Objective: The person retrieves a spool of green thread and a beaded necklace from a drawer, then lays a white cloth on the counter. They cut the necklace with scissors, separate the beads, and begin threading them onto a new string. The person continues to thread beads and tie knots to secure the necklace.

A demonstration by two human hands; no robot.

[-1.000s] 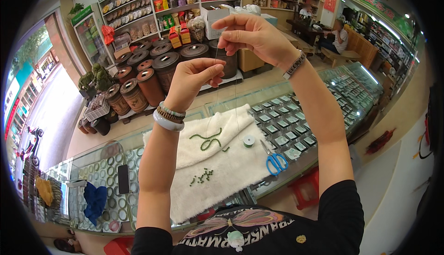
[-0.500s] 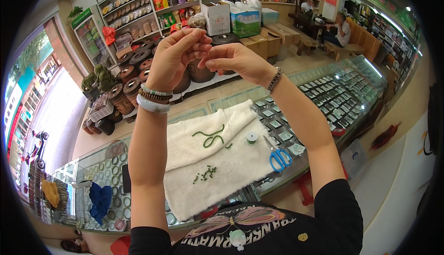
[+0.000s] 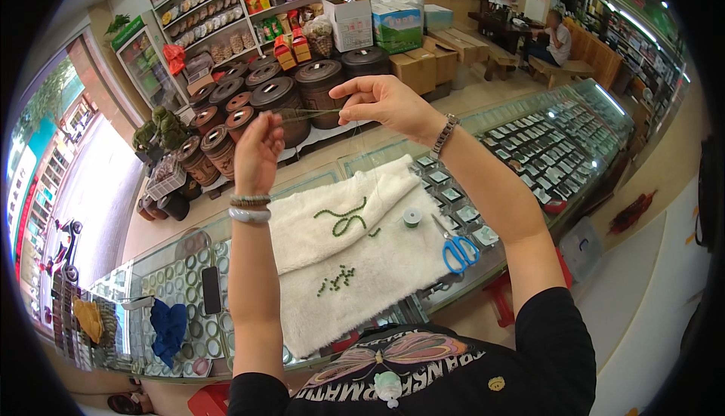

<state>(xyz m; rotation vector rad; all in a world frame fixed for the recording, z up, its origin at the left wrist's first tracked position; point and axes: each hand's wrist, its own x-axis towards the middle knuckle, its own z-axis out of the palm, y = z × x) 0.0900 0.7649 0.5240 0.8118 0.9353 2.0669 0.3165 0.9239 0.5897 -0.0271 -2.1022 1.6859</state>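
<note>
Above the glass counter, a thin green thread (image 3: 313,113) is stretched between my two raised hands. My left hand (image 3: 258,148), bracelets at its wrist, has its fingers curled at one end of the thread. Higher and to the right, my right hand (image 3: 389,106) pinches the thread between thumb and fingers; a fine strand hangs below it. Beneath lies a white fluffy cloth (image 3: 393,288) with a curved string of green beads (image 3: 349,226) and a scatter of loose green beads (image 3: 336,280). A spool of green thread (image 3: 411,217) and blue-handled scissors (image 3: 459,254) lie at its right side.
Trays of small packets (image 3: 544,144) fill the glass display counter on the right. Bangles (image 3: 192,284), a dark phone (image 3: 211,290) and a blue cloth (image 3: 168,331) are at the left. Dark lidded barrels (image 3: 278,99) stand beyond the counter. Another person (image 3: 557,42) sits far right.
My hands, close together before, have drawn apart. The left hand has moved down and left, and the thread now shows taut between them.
</note>
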